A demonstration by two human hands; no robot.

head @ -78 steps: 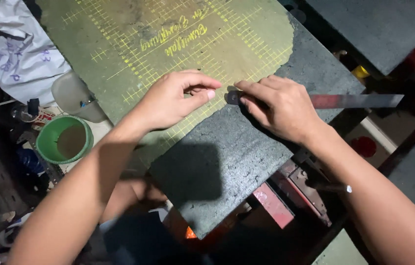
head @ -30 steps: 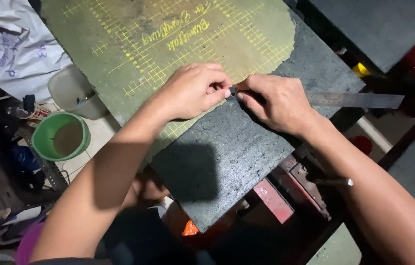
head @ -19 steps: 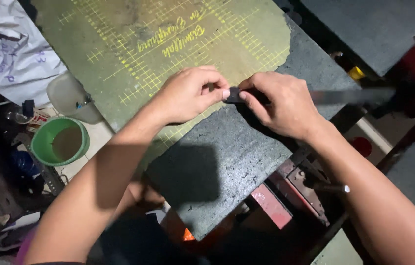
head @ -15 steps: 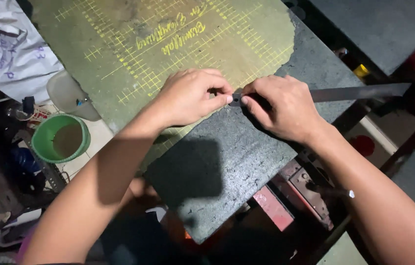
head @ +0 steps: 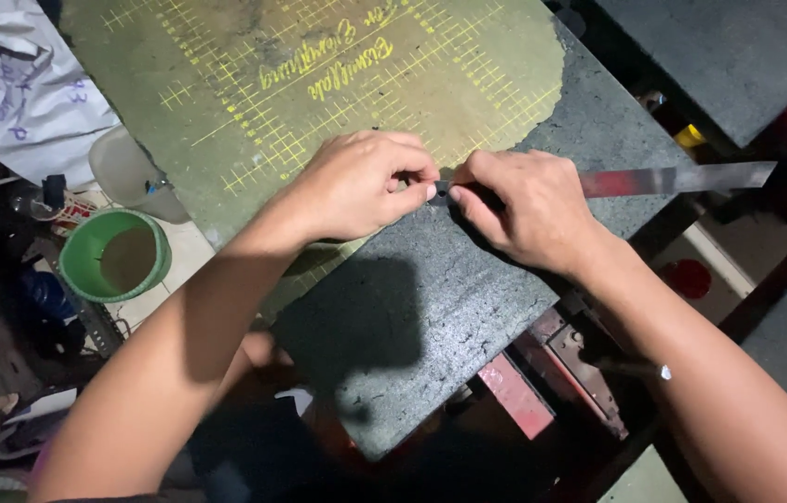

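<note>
Harsh overhead light, dark surroundings

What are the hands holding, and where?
The right hand grips a long flat metal strip at its near end; the left hand pinches that same tip.

Both hands meet over the dark grey surface [head: 431,317], just at the edge of a worn green cutting mat [head: 226,112] with a yellow grid. The left hand [head: 356,186] pinches something small and dark at its fingertips; what it is cannot be made out. The right hand [head: 529,210] lies on one end of a long metal ruler [head: 682,179], which reaches off past the surface's edge. Down to the left sit a green cup [head: 114,256] and a white cloth [head: 30,93].
</note>
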